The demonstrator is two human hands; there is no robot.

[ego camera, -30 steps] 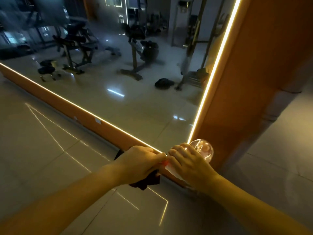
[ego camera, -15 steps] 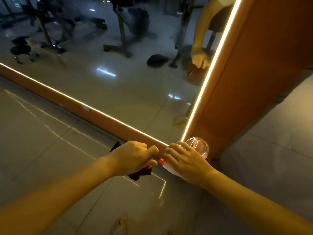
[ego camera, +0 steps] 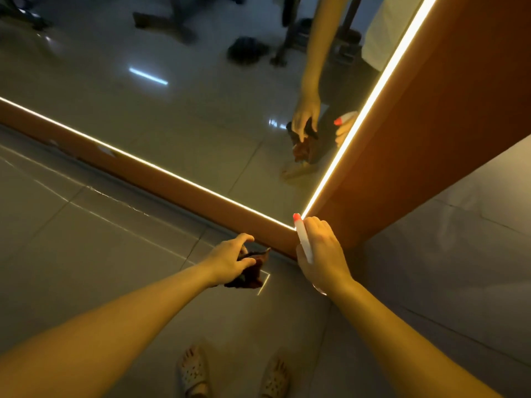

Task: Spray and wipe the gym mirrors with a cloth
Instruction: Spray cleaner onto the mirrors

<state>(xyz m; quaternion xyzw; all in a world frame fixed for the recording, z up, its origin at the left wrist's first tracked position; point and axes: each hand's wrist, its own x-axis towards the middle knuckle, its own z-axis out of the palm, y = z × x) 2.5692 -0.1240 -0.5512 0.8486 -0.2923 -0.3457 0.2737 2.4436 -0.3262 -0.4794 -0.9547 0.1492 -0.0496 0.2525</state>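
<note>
The gym mirror (ego camera: 178,116) fills the upper left, edged by a lit strip along its bottom and right side. My left hand (ego camera: 231,259) grips a dark red cloth (ego camera: 253,272) just above the floor, in front of the mirror's lower right corner. My right hand (ego camera: 323,254) holds a white spray bottle (ego camera: 303,242) with a red nozzle tip pointing up at that corner. The bottle's body is mostly hidden under my hand. Both hands, the cloth and the bottle show reflected in the mirror.
An orange frame (ego camera: 184,182) runs under the mirror and an orange pillar (ego camera: 431,124) stands to its right. Grey tiled floor (ego camera: 86,239) lies below. My feet in pale sandals (ego camera: 192,372) are at the bottom. Gym machines show reflected at the top.
My hands were together at the bottle's nozzle and have parted. The left hand drew back left with the cloth; the right turned the bottle nozzle-up. My view tilted further down.
</note>
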